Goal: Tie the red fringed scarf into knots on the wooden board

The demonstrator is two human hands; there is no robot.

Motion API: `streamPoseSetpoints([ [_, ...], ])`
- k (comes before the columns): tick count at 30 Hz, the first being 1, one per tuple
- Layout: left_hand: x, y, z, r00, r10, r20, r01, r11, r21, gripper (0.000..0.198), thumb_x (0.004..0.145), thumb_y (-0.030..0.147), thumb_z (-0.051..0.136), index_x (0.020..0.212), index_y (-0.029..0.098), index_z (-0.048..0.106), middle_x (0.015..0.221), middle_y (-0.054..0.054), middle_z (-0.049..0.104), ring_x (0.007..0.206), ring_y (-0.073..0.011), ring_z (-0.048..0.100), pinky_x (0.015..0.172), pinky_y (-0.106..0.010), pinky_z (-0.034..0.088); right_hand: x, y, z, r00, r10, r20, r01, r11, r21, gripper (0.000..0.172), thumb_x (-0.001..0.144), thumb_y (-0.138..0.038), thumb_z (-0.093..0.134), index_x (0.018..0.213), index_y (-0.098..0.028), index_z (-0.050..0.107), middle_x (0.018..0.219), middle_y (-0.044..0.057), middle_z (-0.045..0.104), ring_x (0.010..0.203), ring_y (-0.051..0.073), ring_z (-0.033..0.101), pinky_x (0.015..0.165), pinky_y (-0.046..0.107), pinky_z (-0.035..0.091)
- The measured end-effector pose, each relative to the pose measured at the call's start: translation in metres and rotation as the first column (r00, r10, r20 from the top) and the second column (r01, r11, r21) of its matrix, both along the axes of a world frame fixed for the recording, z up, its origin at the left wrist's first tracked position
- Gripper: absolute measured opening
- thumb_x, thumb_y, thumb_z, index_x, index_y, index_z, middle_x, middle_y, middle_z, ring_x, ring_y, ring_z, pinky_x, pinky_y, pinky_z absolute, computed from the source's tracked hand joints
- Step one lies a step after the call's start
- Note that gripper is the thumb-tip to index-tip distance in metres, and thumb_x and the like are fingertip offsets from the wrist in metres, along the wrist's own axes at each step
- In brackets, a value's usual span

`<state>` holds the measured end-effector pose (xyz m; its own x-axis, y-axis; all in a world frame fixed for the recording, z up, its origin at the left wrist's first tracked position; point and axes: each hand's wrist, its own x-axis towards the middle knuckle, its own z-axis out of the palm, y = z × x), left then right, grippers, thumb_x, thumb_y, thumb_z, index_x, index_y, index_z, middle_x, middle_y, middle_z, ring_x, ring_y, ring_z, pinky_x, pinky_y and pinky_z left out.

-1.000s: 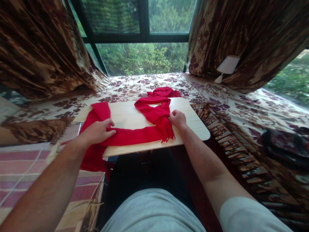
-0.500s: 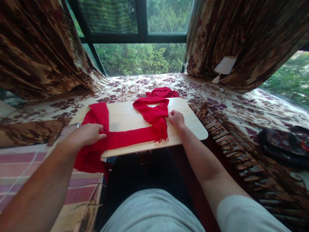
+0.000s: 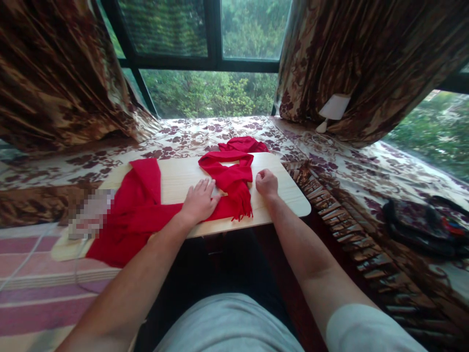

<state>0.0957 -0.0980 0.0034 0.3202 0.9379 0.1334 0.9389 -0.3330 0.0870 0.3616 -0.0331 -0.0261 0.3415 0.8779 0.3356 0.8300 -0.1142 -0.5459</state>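
A long red scarf [image 3: 139,205] lies across a light wooden lap table [image 3: 286,193]. Its fringed end is folded over near the middle, and another part trails off the left side onto the bedding. My left hand [image 3: 200,201] lies flat with fingers spread on the scarf's near strip, just left of the fringed end. Beside the fold's right edge my right hand [image 3: 266,183] rests on the table with fingers curled into a fist; whether it pinches the cloth I cannot tell.
A floral bedspread [image 3: 348,166] surrounds the table. Patterned curtains [image 3: 54,73] hang left and right of a window. A small white lamp [image 3: 331,108] stands at the back right. A dark bag [image 3: 421,222] lies at the right. A striped blanket [image 3: 32,288] lies at the left.
My left hand slid right along the scarf from the left part to the middle beside the fringe. The scarf's left portion now spreads wider. My right hand stayed near the fold.
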Motion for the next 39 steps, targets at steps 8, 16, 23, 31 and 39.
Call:
streamPoseSetpoints([
  [8,0.001,0.012,-0.022,0.998,0.056,0.018,-0.055,0.996,-0.067,0.074,0.098,0.060,0.023,0.156,0.017,0.035,0.164,-0.012,0.031,0.152,-0.0302,0.025,0.121,-0.053,0.021,0.001,-0.004,0.001,0.994,-0.106,-0.008,0.106,0.994,-0.031,0.033,0.086,-0.020,0.050,0.114,-0.016,0.066,0.121,0.014,0.066,0.114,0.028,0.056,0.097,0.039,0.041],
  [16,0.001,0.012,-0.021,0.996,0.072,0.046,-0.069,0.996,-0.060,0.069,0.097,0.059,0.030,0.153,0.020,0.041,0.162,-0.011,0.034,0.151,-0.0290,0.027,0.120,-0.048,0.022,0.002,-0.004,0.004,0.996,-0.091,-0.018,0.089,0.993,-0.075,0.027,0.087,-0.021,0.049,0.108,-0.017,0.067,0.116,0.014,0.067,0.111,0.026,0.059,0.097,0.036,0.041],
  [23,0.000,0.011,-0.020,0.997,0.063,0.039,-0.061,0.997,-0.043,0.069,0.097,0.059,0.029,0.152,0.019,0.042,0.161,-0.012,0.036,0.150,-0.0285,0.029,0.119,-0.046,0.023,-0.003,-0.006,0.007,0.997,-0.066,0.034,0.067,0.997,-0.040,0.024,0.089,-0.022,0.050,0.104,-0.017,0.069,0.111,0.013,0.069,0.106,0.025,0.060,0.094,0.035,0.041],
  [31,0.000,0.012,-0.021,0.997,0.064,0.041,-0.062,0.997,-0.042,0.069,0.097,0.059,0.029,0.152,0.018,0.042,0.161,-0.012,0.037,0.149,-0.0292,0.031,0.119,-0.046,0.023,-0.004,-0.005,0.008,0.996,-0.035,0.079,0.042,0.995,-0.086,0.024,0.091,-0.023,0.048,0.098,-0.017,0.071,0.105,0.012,0.072,0.100,0.024,0.064,0.088,0.033,0.043],
  [39,0.001,0.011,-0.018,0.997,0.067,0.041,-0.065,0.996,-0.056,0.069,0.097,0.059,0.029,0.152,0.019,0.042,0.162,-0.012,0.036,0.149,-0.0292,0.029,0.119,-0.047,0.022,-0.003,-0.007,0.010,0.996,-0.035,0.076,0.041,0.996,-0.077,0.025,0.091,-0.023,0.049,0.097,-0.017,0.072,0.103,0.012,0.073,0.100,0.024,0.065,0.087,0.033,0.044],
])
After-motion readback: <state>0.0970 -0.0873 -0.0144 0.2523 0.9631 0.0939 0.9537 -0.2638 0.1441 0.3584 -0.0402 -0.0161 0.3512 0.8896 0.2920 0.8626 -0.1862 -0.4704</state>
